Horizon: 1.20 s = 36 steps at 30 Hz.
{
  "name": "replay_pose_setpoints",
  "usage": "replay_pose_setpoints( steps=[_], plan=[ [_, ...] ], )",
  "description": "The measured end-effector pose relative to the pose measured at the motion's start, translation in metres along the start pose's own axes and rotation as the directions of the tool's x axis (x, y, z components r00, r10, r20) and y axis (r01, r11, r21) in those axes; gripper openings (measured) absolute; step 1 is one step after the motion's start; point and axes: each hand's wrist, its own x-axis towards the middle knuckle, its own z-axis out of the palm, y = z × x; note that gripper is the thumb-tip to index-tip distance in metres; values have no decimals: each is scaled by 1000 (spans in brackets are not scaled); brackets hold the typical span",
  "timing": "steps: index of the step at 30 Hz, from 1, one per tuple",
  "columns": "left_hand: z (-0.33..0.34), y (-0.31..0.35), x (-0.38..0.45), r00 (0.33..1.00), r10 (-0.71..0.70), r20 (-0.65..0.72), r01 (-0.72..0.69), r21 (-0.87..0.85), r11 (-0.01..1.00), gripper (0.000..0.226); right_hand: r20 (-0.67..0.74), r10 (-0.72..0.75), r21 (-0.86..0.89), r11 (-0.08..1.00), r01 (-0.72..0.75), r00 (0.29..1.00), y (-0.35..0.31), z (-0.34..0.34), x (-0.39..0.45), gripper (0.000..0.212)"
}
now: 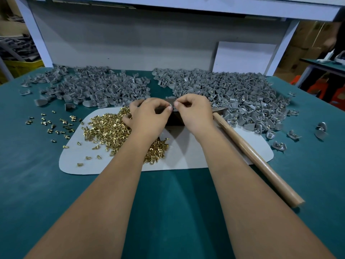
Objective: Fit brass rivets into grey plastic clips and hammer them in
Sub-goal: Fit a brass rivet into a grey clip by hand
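Note:
My left hand (149, 114) and my right hand (194, 113) meet fingertip to fingertip over a dark block (174, 119) on the white mat (186, 157). Between the fingertips they pinch a small grey plastic clip (172, 106), mostly hidden. Whether a rivet sits in it cannot be seen. A pile of brass rivets (110, 128) lies on the mat under and left of my left hand. A hammer with a wooden handle (257, 159) lies to the right of my right forearm, its head near the block.
A heap of grey clips (93, 86) lies at the back left, and a larger heap (233, 94) at the back right with brass showing in some. Loose rivets (54, 124) scatter on the green table left of the mat. A white back panel (130, 43) rises behind.

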Motion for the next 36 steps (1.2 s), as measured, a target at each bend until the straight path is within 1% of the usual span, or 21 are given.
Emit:
replay_pose_setpoints(
  steps=[5,12,16,20,24,26,28,30,31,32,33,34,35,36],
  plan=[
    [-2,3,-2,1000,-5,5,5,-30,1000,6,-20,37,-78,996,-39,999,-5,2,1,16],
    [-2,5,-2,1000,-14,6,14,-30,999,5,-33,49,-164,985,-54,998,-11,4,1,16],
    [-1,5,-1,1000,-17,1,17,-13,1000,9,-24,51,-177,983,-55,998,-12,4,1,17],
    [-2,3,0,1000,8,15,-8,-38,999,13,-44,35,-160,986,-42,998,-9,6,-2,13],
    [-1,2,-1,1000,9,-1,-9,-7,1000,8,-31,-56,-149,988,51,998,-6,5,-8,11],
    [-1,1,-1,1000,13,0,-13,-14,1000,9,-11,-75,-118,990,73,997,-6,3,-11,11],
    [0,0,0,1000,12,5,-11,-23,1000,13,-7,-44,-50,998,44,999,-9,-1,-14,14],
    [0,0,0,1000,1,-2,-1,-5,1000,14,-54,29,16,999,-28,998,-16,-9,-14,18],
    [0,0,1,1000,-5,-3,5,4,1000,15,-88,56,4,998,-56,995,-18,-16,-13,19],
    [0,0,1,1000,-9,1,9,3,1000,17,-121,69,-56,996,-76,990,-18,-25,-12,19],
    [1,0,1,1000,-11,6,11,-2,1000,20,-150,71,-169,981,-96,986,-16,-35,-13,18],
    [1,-1,2,1000,-14,10,14,-7,1000,22,-178,62,-333,935,-120,982,-13,-46,-16,17],
    [1,0,2,1000,-17,12,17,-7,1000,23,-206,41,-508,849,-142,978,-9,-58,-20,18],
    [0,0,2,1000,-18,12,18,-3,1000,22,-222,24,-653,739,-167,975,-3,-68,-26,22]
  ],
)
